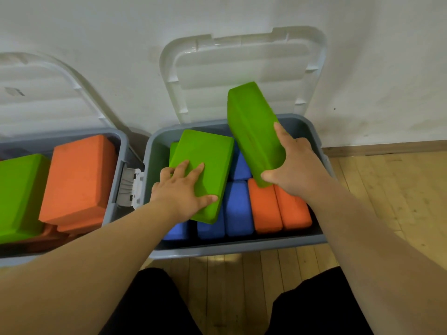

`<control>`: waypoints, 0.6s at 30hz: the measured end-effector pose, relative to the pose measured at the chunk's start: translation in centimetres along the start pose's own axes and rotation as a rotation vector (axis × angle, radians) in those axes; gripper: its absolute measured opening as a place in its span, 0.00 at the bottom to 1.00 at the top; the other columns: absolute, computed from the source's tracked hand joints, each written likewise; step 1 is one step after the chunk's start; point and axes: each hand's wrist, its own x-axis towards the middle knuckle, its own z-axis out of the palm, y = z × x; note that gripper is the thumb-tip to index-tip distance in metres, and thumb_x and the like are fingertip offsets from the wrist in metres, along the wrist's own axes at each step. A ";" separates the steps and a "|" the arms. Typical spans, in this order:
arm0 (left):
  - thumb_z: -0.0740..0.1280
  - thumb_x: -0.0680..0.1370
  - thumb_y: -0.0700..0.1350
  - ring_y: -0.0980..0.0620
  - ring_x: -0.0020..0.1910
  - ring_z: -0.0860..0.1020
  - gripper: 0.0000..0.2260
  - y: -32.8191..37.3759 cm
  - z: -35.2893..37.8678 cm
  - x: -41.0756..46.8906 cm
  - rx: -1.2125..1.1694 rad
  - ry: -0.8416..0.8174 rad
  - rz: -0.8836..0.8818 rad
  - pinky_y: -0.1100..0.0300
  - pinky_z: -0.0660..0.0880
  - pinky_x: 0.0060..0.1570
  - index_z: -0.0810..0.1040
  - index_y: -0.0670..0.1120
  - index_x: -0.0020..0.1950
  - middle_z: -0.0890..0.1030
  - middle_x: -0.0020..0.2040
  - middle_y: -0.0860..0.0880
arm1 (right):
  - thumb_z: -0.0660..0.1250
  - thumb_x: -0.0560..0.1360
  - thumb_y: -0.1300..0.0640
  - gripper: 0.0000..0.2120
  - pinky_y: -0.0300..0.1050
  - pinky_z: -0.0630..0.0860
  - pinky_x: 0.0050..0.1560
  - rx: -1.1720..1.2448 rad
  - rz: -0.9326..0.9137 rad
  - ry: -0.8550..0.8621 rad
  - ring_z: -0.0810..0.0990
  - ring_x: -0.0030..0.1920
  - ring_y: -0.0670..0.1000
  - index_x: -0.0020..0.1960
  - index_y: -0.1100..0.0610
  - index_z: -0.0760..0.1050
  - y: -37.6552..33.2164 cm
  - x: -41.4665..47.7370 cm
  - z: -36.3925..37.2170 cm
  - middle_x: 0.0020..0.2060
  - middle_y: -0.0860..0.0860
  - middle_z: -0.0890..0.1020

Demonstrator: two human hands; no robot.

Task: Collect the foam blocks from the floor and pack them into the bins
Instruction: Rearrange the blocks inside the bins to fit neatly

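Against the white wall [96, 32] two grey bins stand side by side on the wooden floor [387, 201], their clear lids tipped back against it. Over the far right part of the right bin [232, 249] the right hand [298, 165] grips a tilted green block [254, 126] — thumb curled under its lower end, forefinger laid up its side. The block stands steeply, its upper end toward the right lid [242, 61] and its lower end at the orange blocks [278, 206]; whether it touches them cannot be told. Nearer the bin's left wall the left hand [183, 187] lies flat on a second green block [205, 153], with fingers spread and nearly straight on its top face and thumb by its near edge — clasping nothing. That block lies askew on top of the blue blocks [238, 209], which stand on edge in a row along the near wall, with the orange blocks beside them at the near right corner. The left bin [113, 189], under the left lid [36, 93], holds a large orange block [77, 177] and a third green block [19, 197] heaped above its rim. Black-clad knees [150, 303] show at the bottom.
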 end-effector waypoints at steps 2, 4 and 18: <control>0.58 0.73 0.78 0.41 0.80 0.48 0.43 0.0 0.1 -0.1 -0.004 0.001 0.000 0.39 0.60 0.75 0.44 0.65 0.82 0.45 0.84 0.54 | 0.77 0.69 0.51 0.51 0.35 0.64 0.56 0.030 -0.071 0.163 0.73 0.60 0.48 0.83 0.40 0.51 -0.4 -0.4 0.1 0.64 0.50 0.68; 0.58 0.73 0.78 0.41 0.80 0.47 0.43 0.0 0.1 -0.1 -0.010 -0.003 0.002 0.38 0.60 0.75 0.43 0.65 0.82 0.44 0.84 0.54 | 0.77 0.70 0.49 0.45 0.28 0.61 0.62 0.168 -0.159 0.400 0.70 0.66 0.44 0.82 0.45 0.59 -0.8 -0.7 -0.1 0.65 0.46 0.71; 0.52 0.73 0.79 0.41 0.80 0.47 0.42 -0.4 0.7 0.0 0.028 0.004 0.002 0.37 0.61 0.73 0.40 0.66 0.81 0.42 0.84 0.55 | 0.73 0.73 0.50 0.53 0.48 0.72 0.59 0.197 0.008 0.278 0.72 0.69 0.60 0.80 0.35 0.37 -0.5 -0.8 -0.4 0.78 0.51 0.51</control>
